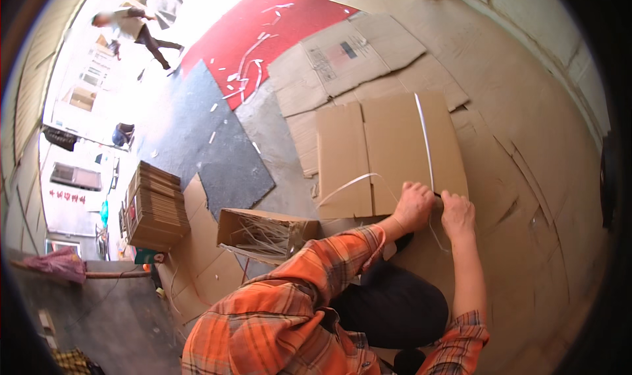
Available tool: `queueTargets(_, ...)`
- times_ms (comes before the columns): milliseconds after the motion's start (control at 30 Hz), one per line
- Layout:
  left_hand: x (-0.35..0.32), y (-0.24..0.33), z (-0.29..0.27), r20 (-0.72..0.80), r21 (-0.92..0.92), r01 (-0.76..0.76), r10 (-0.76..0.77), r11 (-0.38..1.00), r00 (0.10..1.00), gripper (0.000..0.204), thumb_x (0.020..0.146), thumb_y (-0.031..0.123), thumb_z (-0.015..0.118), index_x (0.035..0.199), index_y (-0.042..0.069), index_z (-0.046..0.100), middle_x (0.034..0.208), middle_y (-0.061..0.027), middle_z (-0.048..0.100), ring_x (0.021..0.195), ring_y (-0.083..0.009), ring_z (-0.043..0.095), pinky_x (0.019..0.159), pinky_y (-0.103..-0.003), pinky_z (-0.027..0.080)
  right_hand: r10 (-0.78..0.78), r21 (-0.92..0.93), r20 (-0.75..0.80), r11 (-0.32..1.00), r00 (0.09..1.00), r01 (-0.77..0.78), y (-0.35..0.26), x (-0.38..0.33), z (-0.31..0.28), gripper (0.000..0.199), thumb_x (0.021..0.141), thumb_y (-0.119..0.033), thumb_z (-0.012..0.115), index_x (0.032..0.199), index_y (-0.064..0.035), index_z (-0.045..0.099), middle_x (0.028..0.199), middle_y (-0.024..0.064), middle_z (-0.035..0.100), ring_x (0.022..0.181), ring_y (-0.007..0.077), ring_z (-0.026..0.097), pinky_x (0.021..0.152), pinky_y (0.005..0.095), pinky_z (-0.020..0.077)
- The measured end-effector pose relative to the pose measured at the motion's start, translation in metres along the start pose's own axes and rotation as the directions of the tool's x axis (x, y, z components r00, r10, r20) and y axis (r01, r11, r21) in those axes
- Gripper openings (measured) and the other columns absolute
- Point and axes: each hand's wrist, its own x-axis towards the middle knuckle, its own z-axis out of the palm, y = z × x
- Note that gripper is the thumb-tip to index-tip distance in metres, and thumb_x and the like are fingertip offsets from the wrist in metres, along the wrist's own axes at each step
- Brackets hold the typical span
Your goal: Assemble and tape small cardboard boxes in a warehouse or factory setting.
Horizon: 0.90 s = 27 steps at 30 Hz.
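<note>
1. Head view: the left hand [413,204] and right hand [457,212] are close together, fingers curled tight, seemingly gripping the white strap [424,135]; their exact pinch is hidden.
2. The brown carton [398,148] lies just beyond the fingers, its near edge beside them; the strap runs away from the knuckles across its top.
3. Handling this well would call for even tension, a strap kept flat and untwisted, and a pull low along the edge so the cardboard isn't crushed.
4. The loose strap [347,183], left of the fingers, arches above the carton and could snag; it is best kept clear.
5. Materials: the straps look thin, smooth and springy; the carton is boxy, matt and stiff, with a seam across its top.
6. Farther left of the fingers, an open box [228,227] holds tangled pale strips [263,235]; creased cardboard sheeting [520,283] spreads to their right.
</note>
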Motion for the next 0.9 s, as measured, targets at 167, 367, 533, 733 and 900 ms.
queueTargets(167,0.008,-0.008,-0.006,0.163,0.103,0.024,-0.041,0.994,0.986,0.005,0.066,0.014,0.057,0.07,0.01,0.056,0.069,-0.0096,0.054,0.069,-0.0285,0.053,0.067,-0.042,0.037,-0.039,0.068,-0.118,0.997,0.992,0.047,-0.011,0.014,0.003,0.007,0.079,-0.009,0.049,0.08,-0.0097,0.056,0.075,0.0121,0.063,0.074,0.0311,0.063,0.063,0.0425,0.05)
queueTargets(367,0.002,-0.005,0.0,0.004,-0.089,0.001,-0.001,0.996,1.0,0.012,0.075,0.01,0.058,0.067,0.008,0.049,0.07,-0.008,0.052,0.075,-0.0287,0.051,0.073,-0.042,0.036,0.076,-0.033,-0.008,0.997,0.997,-0.076,-0.003,0.003,0.003,0.003,0.081,-0.011,0.053,0.082,-0.0115,0.056,0.075,0.0082,0.064,0.075,0.0276,0.063,0.063,0.0414,0.0502)
queueTargets(533,-0.01,0.001,-0.005,-0.016,-0.133,-0.019,0.017,0.991,1.0,0.013,0.079,0.011,0.059,0.071,0.008,0.05,0.07,-0.0085,0.052,0.073,-0.0296,0.051,0.076,-0.04,0.037,0.166,0.178,-0.071,0.972,0.984,-0.152,-0.001,-0.006,0.009,0.005,0.082,-0.013,0.052,0.084,-0.0081,0.054,0.076,0.0128,0.063,0.075,0.0334,0.062,0.065,0.0445,0.049)
queueTargets(733,-0.001,0.003,-0.018,0.0,-0.13,-0.051,0.051,0.99,0.999,0.01,0.078,0.013,0.061,0.071,0.009,0.055,0.069,-0.0064,0.053,0.071,-0.0277,0.052,0.074,-0.039,0.038,0.417,0.583,-0.004,0.739,0.909,-0.336,0.002,-0.031,0.004,0.014,0.085,-0.018,0.054,0.088,-0.0043,0.055,0.08,0.0175,0.063,0.075,0.0359,0.06,0.065,0.0448,0.0462)
queueTargets(900,0.01,0.013,-0.02,0.039,-0.027,-0.163,0.164,0.986,0.986,0.006,0.078,0.013,0.06,0.073,0.01,0.058,0.069,-0.0056,0.055,0.072,-0.0259,0.054,0.073,-0.038,0.038,0.453,0.897,0.007,0.392,0.892,-0.206,-0.001,-0.048,0.012,0.021,0.079,-0.013,0.063,0.098,-0.0041,0.062,0.073,0.0065,0.063,0.066,0.0164,0.058,0.063,0.0336,0.0464)
